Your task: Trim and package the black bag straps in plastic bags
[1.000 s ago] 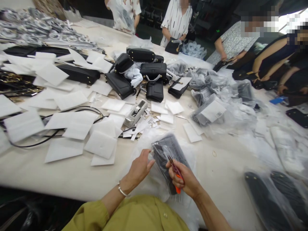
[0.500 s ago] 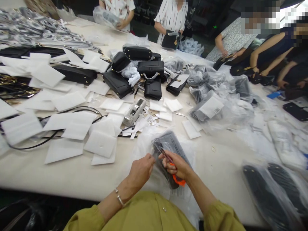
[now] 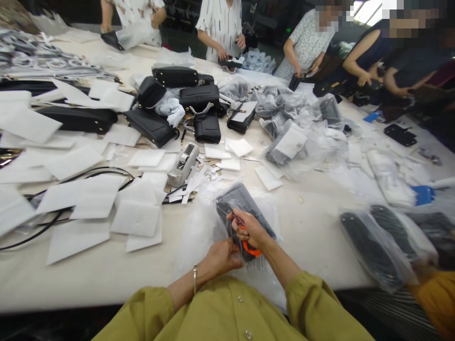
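Scissors (image 3: 250, 247) clamped in raised right hand (image 3: 249, 228), left hand (image 3: 222, 255) below gripping bagged pouch (image 3: 244, 199)

A bagged pouch (image 3: 245, 203), scissors (image 3: 250, 247) against it, lay on the table (image 3: 313, 232) at lower centre of the frame. A tape dispenser (image 3: 183, 165) sat behind it, sheets (image 3: 135, 219) spread left, handbags (image 3: 199, 97) clustered upper centre and bagged goods (image 3: 369, 246) lay lower right.
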Demonstrator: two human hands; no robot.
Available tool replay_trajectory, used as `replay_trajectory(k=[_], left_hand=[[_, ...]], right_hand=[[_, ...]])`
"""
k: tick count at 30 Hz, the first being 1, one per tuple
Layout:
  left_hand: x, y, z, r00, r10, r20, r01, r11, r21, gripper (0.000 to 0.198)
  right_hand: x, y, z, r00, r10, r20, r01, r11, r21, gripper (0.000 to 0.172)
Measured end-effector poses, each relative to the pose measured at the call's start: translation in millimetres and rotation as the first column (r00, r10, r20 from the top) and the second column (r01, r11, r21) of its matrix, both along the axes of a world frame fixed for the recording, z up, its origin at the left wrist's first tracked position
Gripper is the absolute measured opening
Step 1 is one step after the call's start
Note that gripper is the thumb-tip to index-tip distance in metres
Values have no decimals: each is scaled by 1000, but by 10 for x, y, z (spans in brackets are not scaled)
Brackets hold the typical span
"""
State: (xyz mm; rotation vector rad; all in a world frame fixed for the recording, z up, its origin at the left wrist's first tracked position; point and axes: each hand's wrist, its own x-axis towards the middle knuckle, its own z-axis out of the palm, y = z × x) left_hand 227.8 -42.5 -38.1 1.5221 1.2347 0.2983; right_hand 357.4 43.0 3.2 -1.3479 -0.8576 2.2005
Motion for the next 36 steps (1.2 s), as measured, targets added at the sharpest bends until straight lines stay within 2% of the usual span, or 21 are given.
replay_trajectory(k=[3,6,9,12,15,22,32,36], left_hand=[[36,-6,-49,999,17,42,-18,1000,21,11],[45,-14,-55,993,-11,116,3,998,70,12],[33,-11,-53,987,-38,154,23,995,102,12],[12,-7,-74,986,-34,164,17,994,104,16],[-10,-3,-106,983,-39,177,22,995,94,15],[-38,19,-93,978,-35,205,22,998,66,11],[-101,23,-159,962,-15,274,5,999,35,2],[-133,18,-149,951,-22,308,11,999,38,10]], right_hand=[[196,-261,145,996,52,67,-53,998,13,40],[467,-633,189,979,144,147,-136,989,-66,40],[648,-958,86,960,147,236,-114,983,-147,42],[679,-1136,-53,952,100,288,-53,985,-165,43],[639,-1206,-121,951,76,301,-29,987,-157,43],[572,-1342,-112,960,34,278,7,990,-144,39],[418,-1359,-234,970,-88,227,118,986,-120,44],[392,-1384,-249,969,-105,223,124,990,-73,42]])
